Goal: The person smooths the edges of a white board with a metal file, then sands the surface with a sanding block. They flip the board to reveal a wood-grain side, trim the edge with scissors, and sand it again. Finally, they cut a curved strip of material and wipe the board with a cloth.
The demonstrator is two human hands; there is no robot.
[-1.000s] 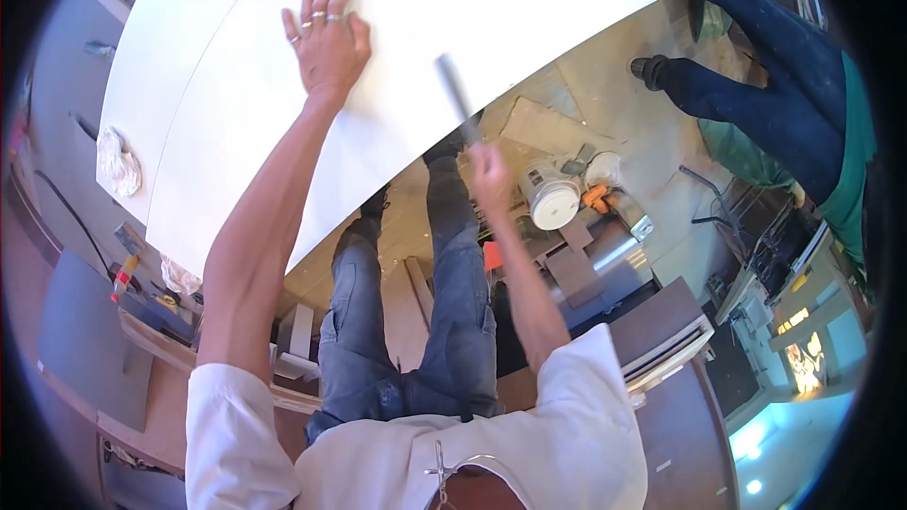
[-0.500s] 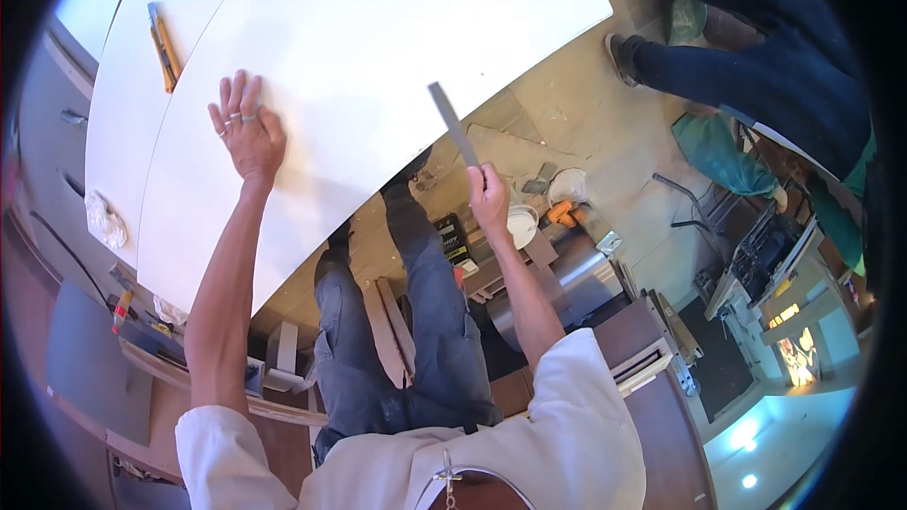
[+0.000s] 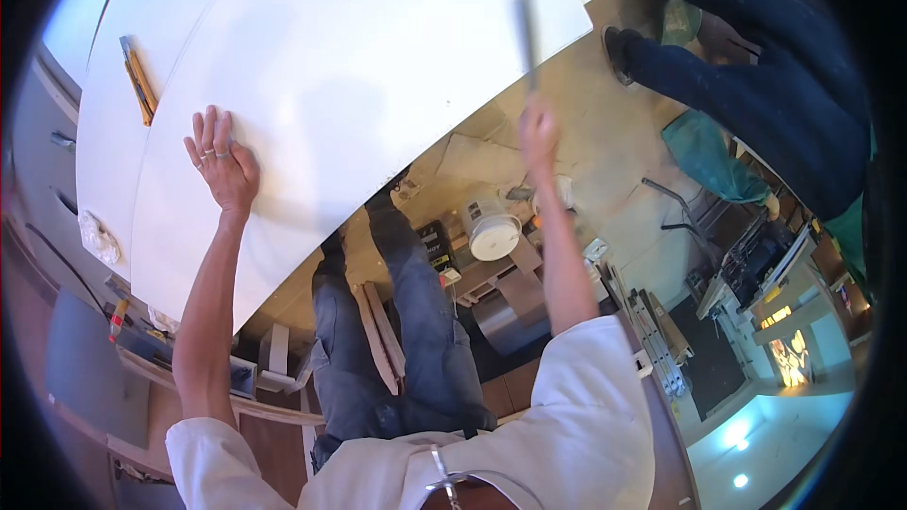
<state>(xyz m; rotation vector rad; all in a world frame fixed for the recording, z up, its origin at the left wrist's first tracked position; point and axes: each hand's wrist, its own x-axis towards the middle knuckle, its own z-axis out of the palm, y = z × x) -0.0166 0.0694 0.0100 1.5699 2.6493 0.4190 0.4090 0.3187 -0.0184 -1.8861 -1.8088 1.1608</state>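
Observation:
My left hand [image 3: 221,162] lies flat on the large white panel [image 3: 340,57], fingers stretched out and rings showing. My right hand [image 3: 539,132], blurred by motion, is closed around one end of a long, narrow grey flat file [image 3: 526,28]. The file points away from me near the panel's right-hand edge; whether it touches that edge I cannot tell. To the left of my left hand, a yellow-orange utility knife [image 3: 139,85] rests on the panel. A crumpled whitish wad [image 3: 98,238] sits at the panel's left corner.
Below the panel, a white bucket [image 3: 493,231] stands on the floor near a black box [image 3: 436,244]. At the right, a co-worker in dark trousers [image 3: 718,66] is close to a metal-legged stand [image 3: 675,203]. Behind me are wooden boards [image 3: 652,321].
My right hand has swept forward and to the right with the file. The view has shifted slightly; my left hand stays flat on the panel.

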